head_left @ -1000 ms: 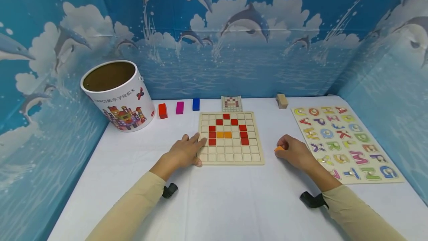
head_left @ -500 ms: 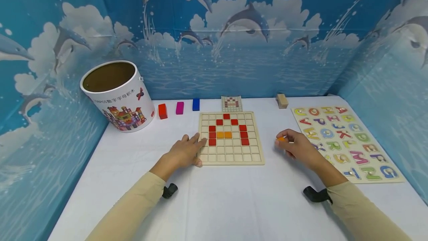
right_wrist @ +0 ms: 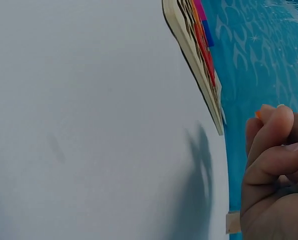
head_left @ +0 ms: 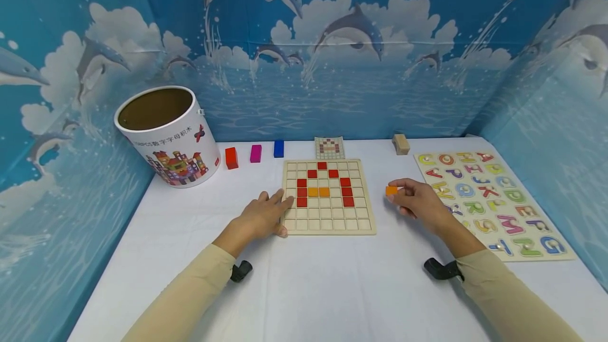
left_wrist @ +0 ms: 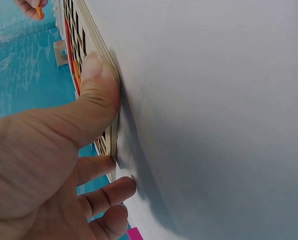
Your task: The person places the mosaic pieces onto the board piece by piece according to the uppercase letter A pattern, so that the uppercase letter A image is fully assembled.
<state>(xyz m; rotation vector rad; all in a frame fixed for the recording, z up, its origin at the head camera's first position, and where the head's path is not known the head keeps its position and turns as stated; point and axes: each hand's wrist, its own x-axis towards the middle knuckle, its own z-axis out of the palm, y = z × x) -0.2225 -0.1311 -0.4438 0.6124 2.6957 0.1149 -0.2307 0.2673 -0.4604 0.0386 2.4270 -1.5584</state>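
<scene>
A wooden grid board [head_left: 328, 221] lies in the middle of the table in the head view, with several red tiles [head_left: 348, 192] and two orange tiles [head_left: 319, 192] set in its cells. My left hand [head_left: 263, 215] rests at the board's left near corner, fingers spread. In the left wrist view its thumb [left_wrist: 101, 82] presses on the board's edge. Right of the board, my right hand [head_left: 418, 203] pinches a small orange tile [head_left: 391, 190] between thumb and fingertips. Only a sliver of that tile shows in the right wrist view, past the thumb.
Behind the board lies a small pattern card [head_left: 329, 148]. Red [head_left: 231, 158], magenta [head_left: 255, 153] and blue blocks [head_left: 278, 149] stand near a white bucket [head_left: 178, 141]. A plain wooden block [head_left: 401, 144] sits at the back; an alphabet puzzle board [head_left: 503, 210] lies at right.
My right hand has brought the orange tile a little up and toward the board, and more of the tile now shows beyond the fingertips. My left hand stays put on the board.
</scene>
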